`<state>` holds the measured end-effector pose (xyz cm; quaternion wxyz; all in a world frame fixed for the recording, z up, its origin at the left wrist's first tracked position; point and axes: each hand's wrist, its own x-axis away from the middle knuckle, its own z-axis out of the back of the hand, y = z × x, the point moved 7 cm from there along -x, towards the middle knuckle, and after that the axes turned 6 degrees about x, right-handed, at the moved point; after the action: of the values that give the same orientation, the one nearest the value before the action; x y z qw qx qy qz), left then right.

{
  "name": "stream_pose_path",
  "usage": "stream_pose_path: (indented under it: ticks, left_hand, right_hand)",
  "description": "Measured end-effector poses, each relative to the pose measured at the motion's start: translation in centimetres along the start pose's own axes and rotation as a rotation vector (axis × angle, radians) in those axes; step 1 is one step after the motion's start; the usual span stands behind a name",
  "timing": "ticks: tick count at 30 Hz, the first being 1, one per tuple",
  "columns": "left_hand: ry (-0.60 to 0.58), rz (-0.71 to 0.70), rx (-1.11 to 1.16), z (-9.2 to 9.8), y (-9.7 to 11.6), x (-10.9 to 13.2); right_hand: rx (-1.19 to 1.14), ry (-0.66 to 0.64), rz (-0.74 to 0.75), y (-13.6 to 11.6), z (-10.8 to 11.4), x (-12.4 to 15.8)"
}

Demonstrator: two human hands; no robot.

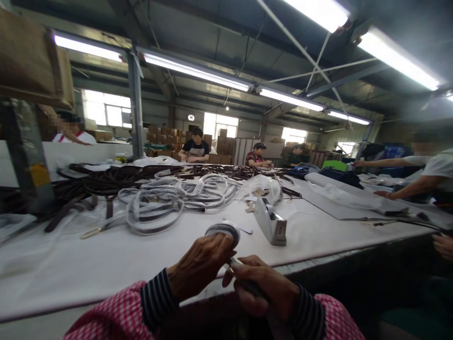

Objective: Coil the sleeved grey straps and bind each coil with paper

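My left hand (203, 257) is closed around a small coil of strap (226, 227) that looks wrapped in whitish plastic, held just above the table's near edge. Close beside it, my right hand (262, 285) has its fingers closed on a pale, flat strip end (234, 264). A dark length shows under the right fingers; whether it joins the coil is hidden. A grey tape dispenser (272, 222) stands on the white table (116, 269) just beyond my hands. Left of it lie loosely looped straps in clear plastic (152, 208).
Dark brown straps (102, 182) are heaped farther back on the left. A crumpled plastic bag (264, 189) lies behind the dispenser. A metal post (26, 156) rises at the left. Several people work around the table, one person's arm (406, 186) reaching in at the right.
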<state>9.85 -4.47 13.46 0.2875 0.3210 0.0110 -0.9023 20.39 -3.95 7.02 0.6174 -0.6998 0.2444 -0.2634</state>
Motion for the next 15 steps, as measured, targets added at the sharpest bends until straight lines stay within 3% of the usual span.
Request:
stream_pose_path:
  ticks: [3,5,8,11,15]
  left_hand:
    - [-0.155,0.050,0.033,-1.9,0.6,2.3]
    - [-0.227,0.128,0.026,-2.4,0.4,3.5]
    - [-0.290,0.275,0.135,-1.7,-0.3,4.5]
    - [-0.344,0.415,0.483,-0.3,-0.6,4.6]
    - [-0.282,0.658,1.078,0.6,-0.8,4.7]
  right_hand:
    - [0.258,0.078,-0.091,-0.1,1.4,1.1]
    - [0.525,0.135,-0.020,-1.5,2.4,1.4]
    - [0.884,0.101,0.169,-3.7,2.6,1.4]
    - [1.051,0.097,0.312,-5.4,2.1,1.3]
    - [1.113,0.256,0.426,-6.7,0.9,1.5]
